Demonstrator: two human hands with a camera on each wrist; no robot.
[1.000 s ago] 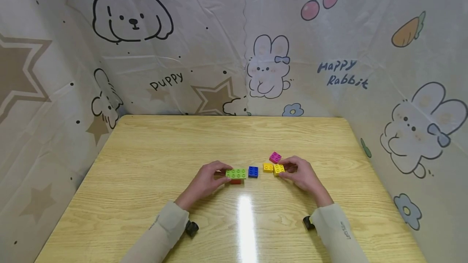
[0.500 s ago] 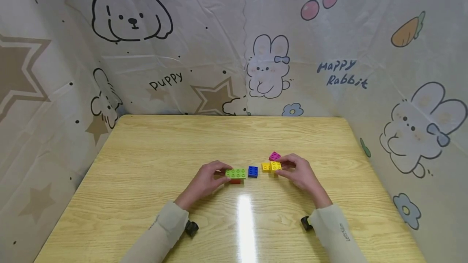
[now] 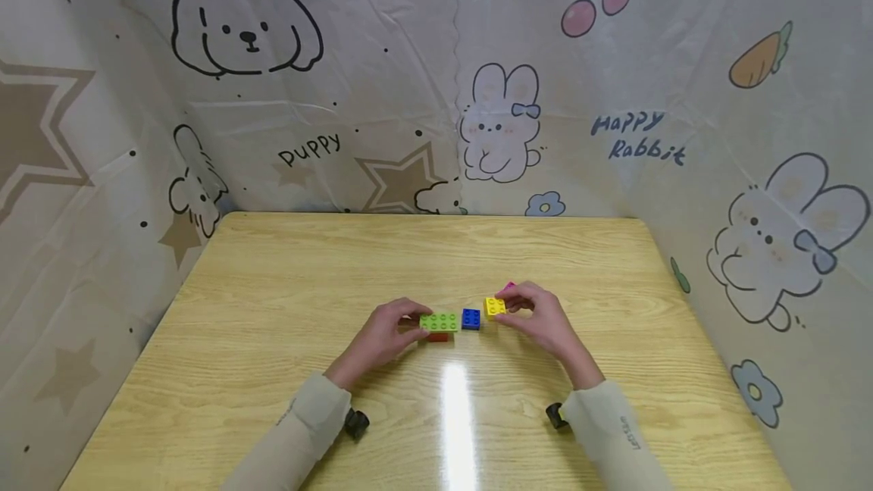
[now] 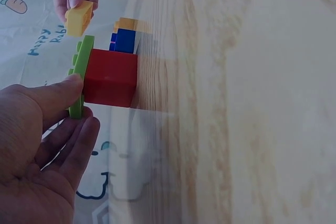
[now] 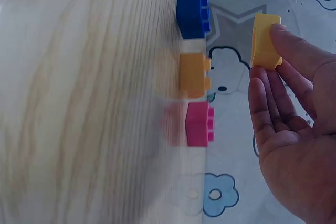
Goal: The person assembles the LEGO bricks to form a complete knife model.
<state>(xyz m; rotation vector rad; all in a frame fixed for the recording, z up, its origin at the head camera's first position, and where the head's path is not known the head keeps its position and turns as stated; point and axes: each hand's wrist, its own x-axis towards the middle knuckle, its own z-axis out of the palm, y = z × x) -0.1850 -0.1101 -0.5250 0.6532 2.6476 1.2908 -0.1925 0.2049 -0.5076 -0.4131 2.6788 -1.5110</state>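
My left hand (image 3: 382, 336) pinches the end of a flat light-green toy brick (image 3: 439, 323) between thumb and fingers. That green piece lies on top of a red brick (image 4: 110, 78), which stands on the table and is mostly hidden from above. Held up off the table, a yellow brick (image 5: 266, 40) is pinched by my right hand (image 3: 542, 318). Below it on the table is a second yellow brick (image 5: 192, 75), covered in the head view. Between the two hands sits a blue brick (image 3: 470, 319), apart from the red one.
A pink brick (image 5: 197, 124) stands beyond the second yellow one, mostly behind my right hand in the head view. The wooden table (image 3: 327, 264) meets a printed curtain (image 3: 402, 97) at the back and sides.
My right hand has lifted the yellow brick and carried it left, over the second yellow brick towards the blue one. The left hand and the green and red bricks stay in place.
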